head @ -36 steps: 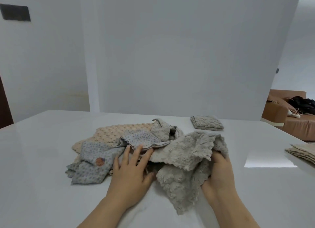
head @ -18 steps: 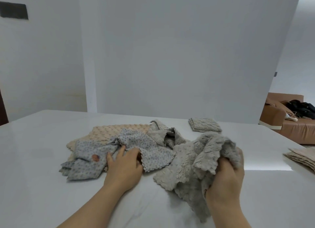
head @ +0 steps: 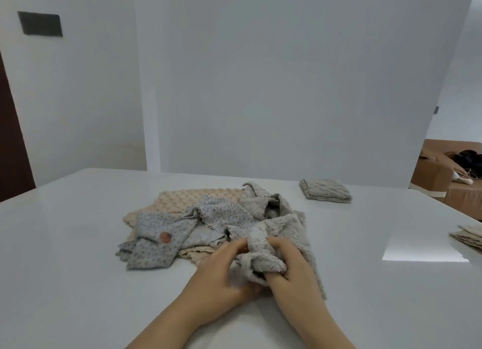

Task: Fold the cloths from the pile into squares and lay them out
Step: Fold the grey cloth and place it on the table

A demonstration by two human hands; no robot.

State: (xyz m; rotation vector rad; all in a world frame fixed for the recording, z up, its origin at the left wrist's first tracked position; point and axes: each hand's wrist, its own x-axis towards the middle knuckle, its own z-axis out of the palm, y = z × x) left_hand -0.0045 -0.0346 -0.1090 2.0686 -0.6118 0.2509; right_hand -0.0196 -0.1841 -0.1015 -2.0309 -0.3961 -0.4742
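1. Where the two hands meet at the near middle of the white desk (head: 78, 257), a fluffy grey cloth (head: 289, 226) lies bunched between them. Its far part is spread on the desk against the right side of the pile, and one side trails toward the person past the right wrist.
2. Left hand (head: 221, 278): fingers (head: 238, 245) curled, pinching the bunched near edge of the fluffy grey cloth.
3. Right hand (head: 292, 273): fingers curled round a roll of the same cloth, which drapes over the knuckles.
4. Pile, unfolded, mid-desk, just left of and beyond the hands:
   - dotted grey-blue cloth (head: 161, 233) on top, rumpled, with a round reddish mark;
   - beige bubbled cloth (head: 182, 200) beneath it, showing at the far and left sides;
   - crumpled grey cloth (head: 258, 200) at the pile's far right.
5. Folded grey square (head: 324, 190): flat on the far right part of the desk, apart from the pile.
6. Folded beige stack (head: 469, 235): at the desk's right edge, cut off by the frame.
7. Surroundings: white walls; dark rectangular plate (head: 40, 23) high on the left wall; brown sofa (head: 443, 184) at far right, with dark items on it.
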